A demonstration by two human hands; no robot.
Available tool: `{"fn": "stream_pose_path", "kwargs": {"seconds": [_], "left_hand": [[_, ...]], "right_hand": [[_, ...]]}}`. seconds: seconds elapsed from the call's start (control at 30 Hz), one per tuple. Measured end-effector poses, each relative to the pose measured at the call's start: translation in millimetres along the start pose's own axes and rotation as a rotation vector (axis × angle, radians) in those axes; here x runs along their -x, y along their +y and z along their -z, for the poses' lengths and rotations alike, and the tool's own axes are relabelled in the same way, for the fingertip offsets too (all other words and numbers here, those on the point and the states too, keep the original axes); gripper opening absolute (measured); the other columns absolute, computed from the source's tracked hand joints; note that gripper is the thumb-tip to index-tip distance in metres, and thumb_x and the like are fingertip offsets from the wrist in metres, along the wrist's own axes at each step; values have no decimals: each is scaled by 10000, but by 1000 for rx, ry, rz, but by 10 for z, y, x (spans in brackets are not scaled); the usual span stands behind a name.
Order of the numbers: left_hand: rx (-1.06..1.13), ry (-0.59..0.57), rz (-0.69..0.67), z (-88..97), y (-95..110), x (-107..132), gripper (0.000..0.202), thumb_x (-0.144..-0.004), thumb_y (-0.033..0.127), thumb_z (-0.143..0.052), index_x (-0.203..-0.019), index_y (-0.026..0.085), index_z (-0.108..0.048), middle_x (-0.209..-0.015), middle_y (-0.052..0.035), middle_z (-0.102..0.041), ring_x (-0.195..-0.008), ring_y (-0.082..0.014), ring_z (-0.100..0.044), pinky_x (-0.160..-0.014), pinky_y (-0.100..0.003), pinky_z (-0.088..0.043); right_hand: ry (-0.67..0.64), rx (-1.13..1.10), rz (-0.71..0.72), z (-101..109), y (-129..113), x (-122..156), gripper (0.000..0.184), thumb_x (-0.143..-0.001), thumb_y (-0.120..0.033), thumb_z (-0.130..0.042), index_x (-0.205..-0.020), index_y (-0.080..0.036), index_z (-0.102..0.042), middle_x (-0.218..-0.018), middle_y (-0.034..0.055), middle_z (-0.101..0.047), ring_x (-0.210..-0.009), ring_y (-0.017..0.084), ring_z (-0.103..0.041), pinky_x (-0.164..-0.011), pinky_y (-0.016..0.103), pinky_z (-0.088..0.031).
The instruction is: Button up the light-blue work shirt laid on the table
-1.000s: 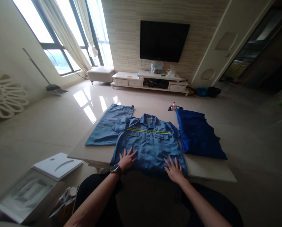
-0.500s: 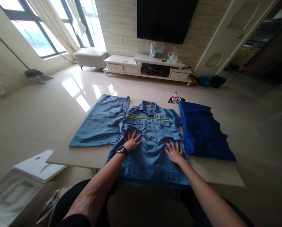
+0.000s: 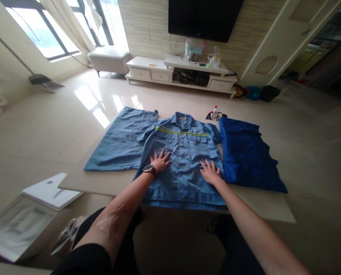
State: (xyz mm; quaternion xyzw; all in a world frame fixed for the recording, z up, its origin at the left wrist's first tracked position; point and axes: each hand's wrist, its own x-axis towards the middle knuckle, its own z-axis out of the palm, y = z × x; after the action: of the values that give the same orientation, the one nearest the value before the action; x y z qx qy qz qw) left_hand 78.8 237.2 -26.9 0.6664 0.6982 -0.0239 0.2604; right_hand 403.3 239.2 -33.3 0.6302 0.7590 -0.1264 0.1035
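A blue short-sleeved work shirt (image 3: 181,152) lies buttoned and front side up, its collar pointing away from me and a yellow stripe across the chest. My left hand (image 3: 159,160) rests flat on its left half, fingers spread, a watch on the wrist. On the shirt's right half my right hand (image 3: 210,172) lies open, fingers apart. Left of the shirt is a flat piece of matching blue clothing (image 3: 115,141), partly under the sleeve. A darker blue folded cloth (image 3: 247,152) lies at the right. The shirt's hem hangs slightly over the near edge.
Everything lies on a low pale table (image 3: 267,208). Bottles (image 3: 214,114) stand behind it. A white open box (image 3: 21,225) sits at the lower left. Across the tiled floor are a white TV cabinet (image 3: 150,74), a grey bench (image 3: 109,60) and a dustpan (image 3: 44,82).
The view has shifted a little, and the shirt's lower part has moved slightly away from me, its hem closer to the table edge. Both hands stay flat on the shirt.
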Motion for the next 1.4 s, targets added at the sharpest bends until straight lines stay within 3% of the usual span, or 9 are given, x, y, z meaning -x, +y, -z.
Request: {"fn": "stream_pose_path", "kwargs": {"seconds": [0.13, 0.23, 0.37, 0.5, 0.63, 0.77, 1.03, 1.17, 1.4], "left_hand": [[-37, 30, -16, 86, 149, 431, 862, -951, 462, -564, -1674, 346, -109, -1761, -108, 39, -1563, -538, 63, -1131, -844, -66], [67, 27, -76, 115, 316, 780, 813, -949, 475, -573, -1654, 338, -191, -1749, -131, -110, -1584, -478, -58, -1162, -785, -171], [107, -8, -167, 72, 465, 1083, 640, -960, 491, -565, -1553, 330, -385, -1629, -134, -376, -1453, -396, -415, -1156, -670, -327], [43, 61, -270, 32, 537, 1060, 455, -973, 386, -566, -1408, 256, -542, -1444, -154, -563, -1288, -338, -583, -1103, -561, -425], [93, 95, -271, 33, 601, 810, 310, -973, 326, -550, -1234, 192, -649, -1194, -134, -706, -1064, -260, -692, -941, -360, -517], [139, 91, -243, 52, 659, 584, 173, -923, 229, -564, -1046, 198, -682, -995, -87, -746, -906, -225, -701, -777, -294, -498], [358, 91, -304, 220, 729, 610, 225, -952, 320, -555, -810, 189, -670, -761, -33, -693, -679, -163, -601, -642, -272, -405], [448, 130, -458, 293, 697, 741, 61, -863, 236, -635, -875, 190, -673, -847, -23, -689, -777, -166, -609, -708, -273, -445], [320, 331, -595, 144, 672, 897, 215, -768, 40, -594, -832, 198, -723, -876, -49, -658, -899, -212, -577, -820, -330, -482]], "right_hand": [[30, -86, 306, 198, -394, 539, 498, -970, -267, -543, -1464, -331, -543, -1506, 102, -507, -1369, 310, -444, -1100, 570, -371], [-69, -210, 553, 182, -668, 888, 434, -935, -307, -647, -1369, -297, -626, -1294, 86, -610, -1222, 251, -550, -1039, 448, -440], [-137, -122, 622, 57, -939, 1045, 560, -815, -286, -794, -1351, -264, -632, -1288, 99, -603, -1158, 271, -584, -965, 405, -491], [-137, 28, 636, 55, -1138, 957, 430, -796, -168, -728, -1219, -224, -669, -1329, 131, -607, -1155, 304, -592, -888, 394, -509], [-209, -95, 576, 190, -1137, 787, 307, -812, -114, -610, -1087, -211, -705, -1123, 91, -712, -987, 227, -657, -793, 304, -476], [-289, -315, 487, 369, -998, 537, 191, -773, -116, -601, -890, -192, -731, -822, 36, -721, -771, 169, -650, -683, 257, -416], [-35, -812, 336, 620, -840, 231, 161, -785, -170, -584, -805, -183, -743, -724, 4, -727, -680, 137, -622, -666, 252, -434], [-67, -1045, 254, 574, -772, 273, 169, -771, -301, -686, -848, -168, -755, -776, 29, -748, -721, 163, -655, -681, 279, -472], [-82, -1391, 100, 474, -793, 355, 366, -595, -458, -874, -809, -190, -747, -645, -14, -637, -615, 124, -529, -588, 265, -396]]}}
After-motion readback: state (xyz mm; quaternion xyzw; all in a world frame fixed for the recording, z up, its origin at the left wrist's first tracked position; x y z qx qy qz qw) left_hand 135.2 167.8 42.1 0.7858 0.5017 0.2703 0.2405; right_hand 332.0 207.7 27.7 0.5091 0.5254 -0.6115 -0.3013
